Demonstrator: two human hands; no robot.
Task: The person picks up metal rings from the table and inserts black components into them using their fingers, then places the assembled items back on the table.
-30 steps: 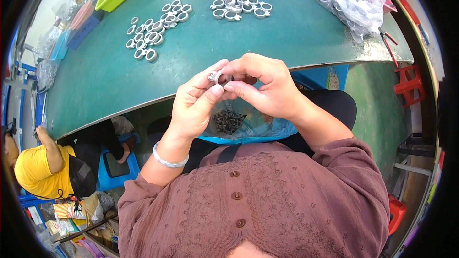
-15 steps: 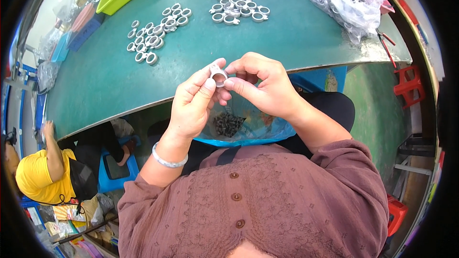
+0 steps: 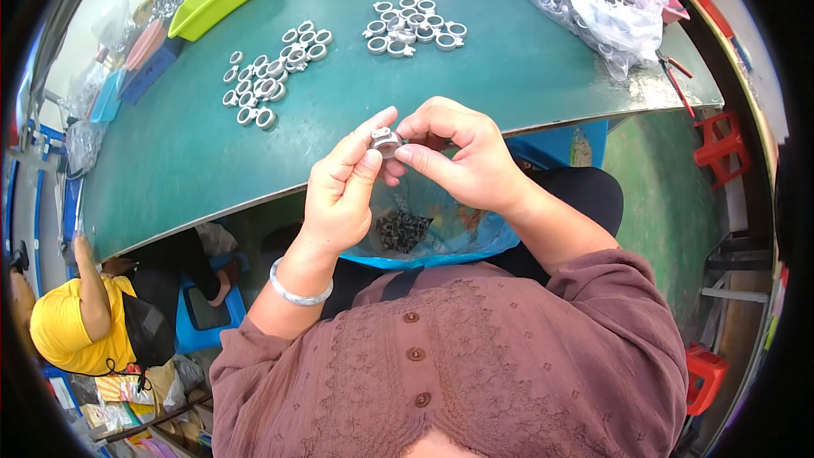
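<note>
Head view. A grey metal ring (image 3: 387, 146) is held between both hands, above the near edge of the green table (image 3: 356, 76). The left hand (image 3: 335, 199) grips it between thumb and fingers, its lug turned upward; a pale bracelet (image 3: 298, 296) circles the wrist. The right hand (image 3: 465, 157) meets the ring from the other side, thumb and index fingertip drawn close together at its edge; whether they pinch the ring itself or a small part on it cannot be told. Below the hands, on the lap, lies an open blue bag (image 3: 424, 259) with dark pieces (image 3: 402, 231) inside. On the table beyond are two loose groups of similar rings, the left group (image 3: 271, 69) and the right group (image 3: 415, 25), well apart. At the far left stands a lime tray (image 3: 219, 2); at the right, a clear bag (image 3: 593, 4) of rings, with a red-handled tool (image 3: 681, 92) near it. At the lower left, a co-worker (image 3: 68, 322) in yellow sits on a blue stool (image 3: 192, 337).
</note>
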